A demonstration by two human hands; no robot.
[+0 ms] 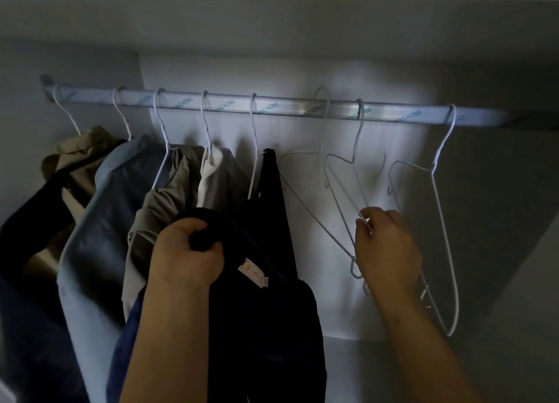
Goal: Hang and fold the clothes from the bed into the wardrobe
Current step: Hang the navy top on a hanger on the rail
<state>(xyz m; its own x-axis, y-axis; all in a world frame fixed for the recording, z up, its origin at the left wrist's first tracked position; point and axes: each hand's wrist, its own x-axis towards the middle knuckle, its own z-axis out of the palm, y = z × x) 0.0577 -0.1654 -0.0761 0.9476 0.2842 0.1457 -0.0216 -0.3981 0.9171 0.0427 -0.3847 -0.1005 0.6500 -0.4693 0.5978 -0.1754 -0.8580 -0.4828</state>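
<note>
Dark garment (266, 327), lower centre, hangs bunched, gripped tight by my left hand (184, 251); soft, limp, I'd judge, best taken at the collar. My right hand (387, 251) pinches a springy wire hanger (352, 160), centre right.

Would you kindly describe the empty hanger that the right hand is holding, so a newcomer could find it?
Follow the wardrobe rail rightward past the hung clothes to three bare white wire hangers. The middle hanger of these is the one, with a bare hanger on each side; its wire is pinched by the right hand.
</note>
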